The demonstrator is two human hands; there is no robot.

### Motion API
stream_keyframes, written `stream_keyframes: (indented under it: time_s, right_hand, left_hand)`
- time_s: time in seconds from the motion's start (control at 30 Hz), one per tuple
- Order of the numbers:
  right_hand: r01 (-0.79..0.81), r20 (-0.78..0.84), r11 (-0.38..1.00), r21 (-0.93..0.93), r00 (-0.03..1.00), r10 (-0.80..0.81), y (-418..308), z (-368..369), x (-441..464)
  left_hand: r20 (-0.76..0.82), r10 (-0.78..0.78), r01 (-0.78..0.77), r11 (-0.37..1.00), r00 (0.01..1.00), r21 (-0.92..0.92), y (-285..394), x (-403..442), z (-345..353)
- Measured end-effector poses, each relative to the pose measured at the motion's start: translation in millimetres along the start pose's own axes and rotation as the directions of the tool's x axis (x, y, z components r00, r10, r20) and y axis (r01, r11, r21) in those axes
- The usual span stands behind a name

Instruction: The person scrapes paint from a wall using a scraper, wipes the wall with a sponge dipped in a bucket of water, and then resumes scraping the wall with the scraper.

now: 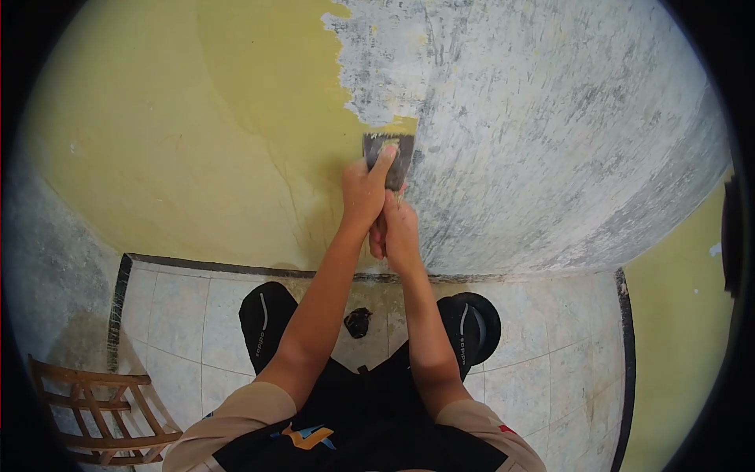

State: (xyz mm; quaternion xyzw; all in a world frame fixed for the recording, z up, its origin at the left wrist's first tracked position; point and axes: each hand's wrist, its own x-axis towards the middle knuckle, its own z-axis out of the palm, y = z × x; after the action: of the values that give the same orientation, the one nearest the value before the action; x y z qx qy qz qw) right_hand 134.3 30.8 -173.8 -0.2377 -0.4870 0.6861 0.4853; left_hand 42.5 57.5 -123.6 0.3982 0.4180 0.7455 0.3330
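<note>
A wide metal scraper [399,167] lies with its toothed-looking upper edge against the wall, at the border between yellow paint [267,102] and the bared grey-white surface [503,149]. My left hand [365,193] is closed on the scraper, its thumb pressed along the blade. Just below and to the right, my right hand [399,232] wraps round the handle, which is mostly hidden by the fingers. A small patch of yellow paint shows right above the blade.
A wooden slatted rack or chair [102,405] stands at the lower left. Between my knees, a small crumpled black object [358,322] lies on the tiled floor [177,315]. A round black object [487,326] is beside my right knee. Dark skirting edges the floor.
</note>
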Motion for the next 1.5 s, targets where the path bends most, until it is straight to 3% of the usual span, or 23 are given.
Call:
stream_keyframes:
  time_s: [0.1, 0.17, 0.27, 0.37, 0.57, 0.8, 0.87, 1.0, 1.1, 1.3, 1.5]
  right_hand:
    - [-0.016, -0.01, 1.0, -0.018, 1.0, 0.016, 6.5, -6.3, -9.0]
    - [-0.008, -0.001, 0.998, -0.058, 1.0, 0.008, -12.4, -1.2, -1.7]
    - [-0.027, 0.01, 1.0, 0.002, 1.0, 0.027, -22.1, 3.4, 9.3]
    - [-0.056, -0.031, 0.998, -0.025, 0.998, 0.055, -2.8, 2.8, -5.1]
    - [-0.011, 0.037, 0.999, -0.038, 0.999, 0.012, -20.7, -0.6, 1.6]
    - [-0.076, -0.042, 0.996, -0.045, 0.996, 0.074, 17.3, -14.0, -13.8]
    - [-0.041, 0.004, 0.993, -0.109, 0.999, 0.041, 15.1, -19.3, -13.5]
    - [-0.033, 0.01, 0.992, -0.119, 0.999, 0.034, 10.6, -17.8, -21.7]
    - [-0.099, 0.072, 0.985, -0.143, 0.991, 0.11, 17.7, -23.0, -26.1]
    - [-0.126, 0.141, 0.908, -0.399, 0.97, 0.196, 61.8, -16.8, -27.6]
    - [-0.216, 0.101, 0.891, -0.4, 0.956, 0.277, 115.7, -9.3, -41.0]
  left_hand:
    - [-0.01, -0.04, 0.04, 0.999, 0.999, -0.008, -31.3, -3.6, -7.7]
    - [-0.01, -0.052, 0.051, 0.995, 0.999, -0.084, -4.0, 0.9, 3.6]
    - [0.01, -0.079, 0.08, 0.996, 0.997, -0.028, 18.4, 8.9, 6.9]
    - [-0.015, -0.086, 0.086, 0.996, 0.996, 0.007, 6.3, -4.9, -1.0]
    - [0.002, -0.092, 0.092, 0.993, 0.996, -0.076, 16.6, 1.5, 9.0]
    - [-0.013, -0.08, 0.079, 0.996, 0.997, -0.037, -42.9, -10.2, -12.0]
    - [0.019, -0.151, 0.152, 0.981, 0.988, -0.124, -42.2, -13.0, -11.3]
    - [0.007, -0.104, 0.104, 0.987, 0.995, -0.122, -37.6, -25.4, -13.6]
    - [-0.028, -0.202, 0.195, 0.967, 0.979, -0.162, -27.1, -43.6, -27.2]
    - [-0.149, -0.368, 0.316, 0.904, 0.918, -0.288, -72.7, -62.9, -80.1]
    - [-0.193, -0.491, 0.434, 0.859, 0.85, -0.273, -99.1, -81.1, -122.6]
